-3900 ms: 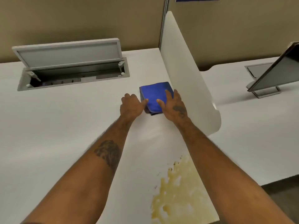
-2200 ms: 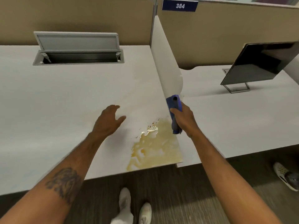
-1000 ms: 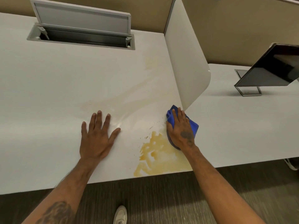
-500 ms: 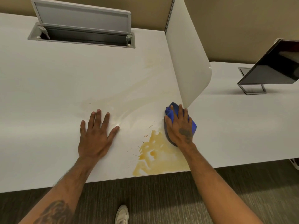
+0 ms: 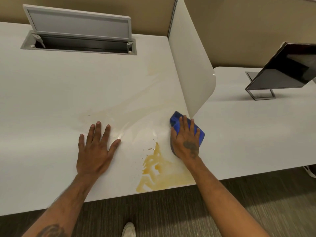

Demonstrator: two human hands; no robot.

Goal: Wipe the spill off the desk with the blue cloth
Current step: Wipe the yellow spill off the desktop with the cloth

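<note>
A yellow-brown spill (image 5: 159, 173) lies on the white desk (image 5: 51, 103) at its front edge, with small specks to its upper left and faint smears running toward the back. The folded blue cloth (image 5: 176, 119) rests on the desk just beyond the spill's right side, at the foot of the divider. My right hand (image 5: 187, 141) presses flat on the cloth, fingers spread over it. My left hand (image 5: 95, 149) lies flat on the desk to the left of the spill, fingers apart, holding nothing.
A white curved divider panel (image 5: 191, 65) stands right behind the cloth. An open cable tray (image 5: 80, 43) with raised lid sits at the back left. A tilted dark monitor (image 5: 287, 69) stands on the neighbouring desk at right. My shoe (image 5: 128, 229) shows on the carpet.
My right hand brought the cloth from the back of the desk to the spill and pressed it down; over the last second it barely shifted. My left hand went flat on the desk.
</note>
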